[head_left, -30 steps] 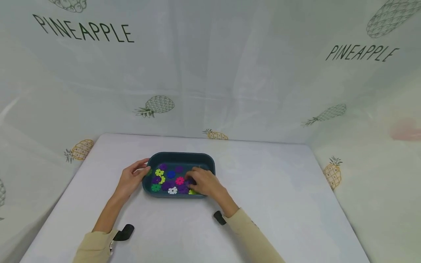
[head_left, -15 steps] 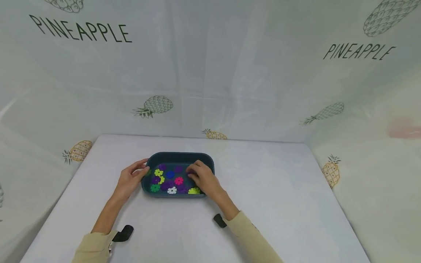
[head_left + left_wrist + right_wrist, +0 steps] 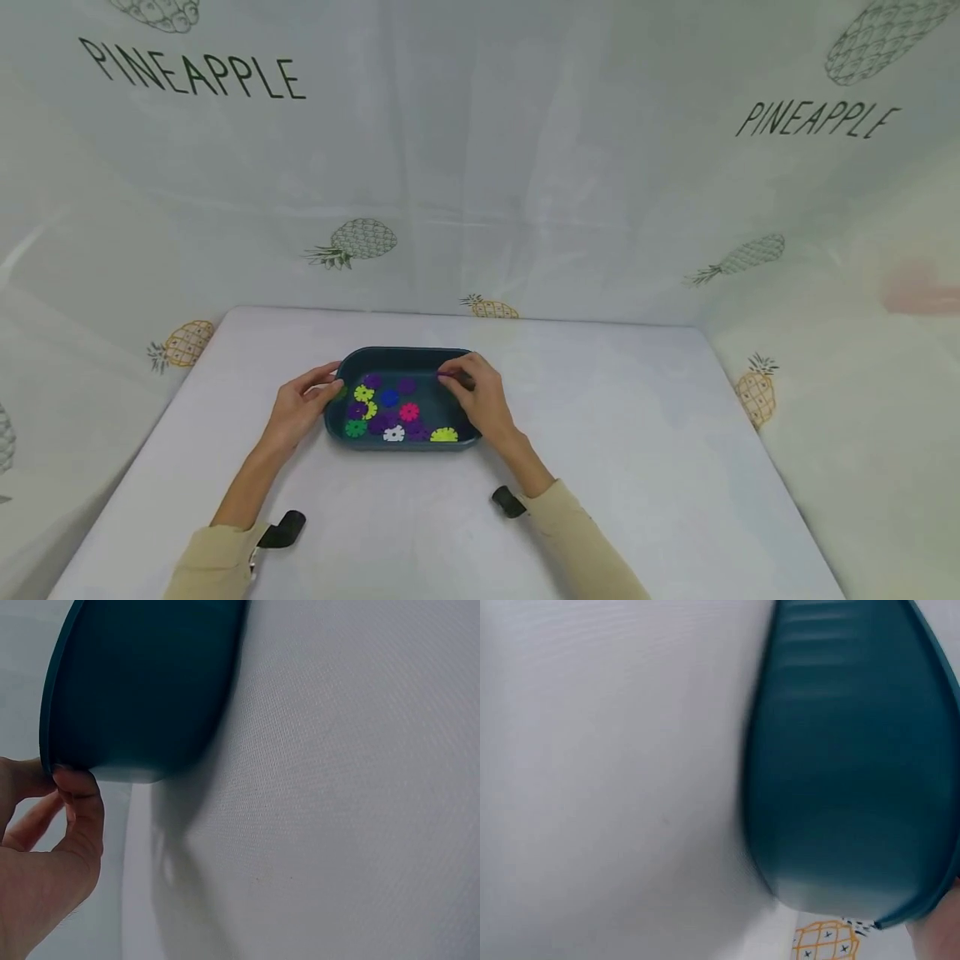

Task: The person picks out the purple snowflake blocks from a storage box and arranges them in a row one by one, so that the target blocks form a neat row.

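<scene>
A dark teal tray stands on the table, holding several flower-shaped plastic discs. Among them are a pink disc, a white disc, a blue disc, a green disc and a yellow disc. My left hand grips the tray's left rim, thumb and fingers on either side; the left wrist view shows this pinch on the tray wall. Over the tray's right end, my right hand pinches a purple disc, seen edge-on. In the right wrist view, only part of the hand shows.
A white tabletop surrounds the tray. Behind it hangs a pale curtain printed with pineapples. A black strap end sticks out by the left sleeve and another black piece by the right.
My right hand has risen from among the discs toward the tray's back right, now with a purple disc between its fingertips. The yellow disc at the front right is uncovered. My left hand stays put.
</scene>
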The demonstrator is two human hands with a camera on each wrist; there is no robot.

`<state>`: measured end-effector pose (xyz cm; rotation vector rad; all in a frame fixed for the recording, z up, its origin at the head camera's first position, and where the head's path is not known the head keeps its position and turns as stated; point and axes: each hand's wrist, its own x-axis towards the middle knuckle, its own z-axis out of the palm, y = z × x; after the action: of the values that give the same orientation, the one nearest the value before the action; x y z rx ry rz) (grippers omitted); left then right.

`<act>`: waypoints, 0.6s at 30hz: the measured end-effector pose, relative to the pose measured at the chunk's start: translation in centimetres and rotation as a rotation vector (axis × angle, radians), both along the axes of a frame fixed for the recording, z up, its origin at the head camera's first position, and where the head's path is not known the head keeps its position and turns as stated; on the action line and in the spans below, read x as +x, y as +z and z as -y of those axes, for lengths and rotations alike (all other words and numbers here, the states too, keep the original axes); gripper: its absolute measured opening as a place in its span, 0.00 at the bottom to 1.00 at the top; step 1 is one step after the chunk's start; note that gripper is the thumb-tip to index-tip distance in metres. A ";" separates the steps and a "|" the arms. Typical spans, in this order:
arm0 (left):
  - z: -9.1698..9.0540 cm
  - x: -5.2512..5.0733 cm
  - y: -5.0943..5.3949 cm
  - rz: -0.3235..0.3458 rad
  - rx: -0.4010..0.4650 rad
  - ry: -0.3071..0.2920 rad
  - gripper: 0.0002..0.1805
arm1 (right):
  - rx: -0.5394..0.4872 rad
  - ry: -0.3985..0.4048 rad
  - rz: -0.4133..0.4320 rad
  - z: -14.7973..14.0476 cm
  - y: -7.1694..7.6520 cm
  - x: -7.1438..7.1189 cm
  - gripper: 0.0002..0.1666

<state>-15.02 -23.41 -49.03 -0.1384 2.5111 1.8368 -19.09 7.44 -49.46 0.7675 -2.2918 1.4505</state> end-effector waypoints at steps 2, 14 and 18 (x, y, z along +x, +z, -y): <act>0.1 -0.1 0.0 0.010 0.005 0.000 0.30 | -0.042 -0.015 0.020 -0.4 0.1 -0.4 0.07; 0.1 -0.2 0.0 0.023 0.032 0.003 0.30 | -0.239 -0.127 0.245 -4.1 0.5 -2.6 0.12; 0.0 -0.2 0.0 0.023 0.034 0.005 0.30 | -0.242 -0.181 0.270 -5.5 0.3 -3.5 0.10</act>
<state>-15.22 -23.43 -49.01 -0.1646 2.4654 1.8669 -22.56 12.99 -49.15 0.3017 -2.2417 1.7907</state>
